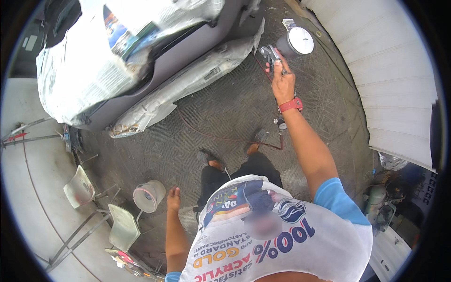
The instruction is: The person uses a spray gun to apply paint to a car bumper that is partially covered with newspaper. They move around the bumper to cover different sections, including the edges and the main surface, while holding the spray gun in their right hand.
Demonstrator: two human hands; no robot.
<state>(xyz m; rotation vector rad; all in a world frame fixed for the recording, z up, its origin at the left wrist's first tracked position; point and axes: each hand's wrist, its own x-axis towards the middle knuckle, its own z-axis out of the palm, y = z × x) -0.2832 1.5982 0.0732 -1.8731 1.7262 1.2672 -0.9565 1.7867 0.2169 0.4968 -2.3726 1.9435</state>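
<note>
My right hand [282,81] is closed on a spray gun [270,58] held out toward the upper right, with a grey cup with a white lid [296,42] at its top. A red hose [206,134] runs from below it over the floor, and a round gauge [282,124] shows beside my wrist. My left hand [174,198] hangs low at my side, loosely open and empty, near a white bucket [147,197]. A grey car body [164,63] masked with newspaper [80,70] and plastic stands ahead to the upper left of my right hand.
Two pale chairs [78,187] [123,228] and metal stands [66,249] line the left side. A white panelled wall [385,89] is at the right, with a tank and machinery [378,202] below it. The patterned floor [235,103] lies around my feet.
</note>
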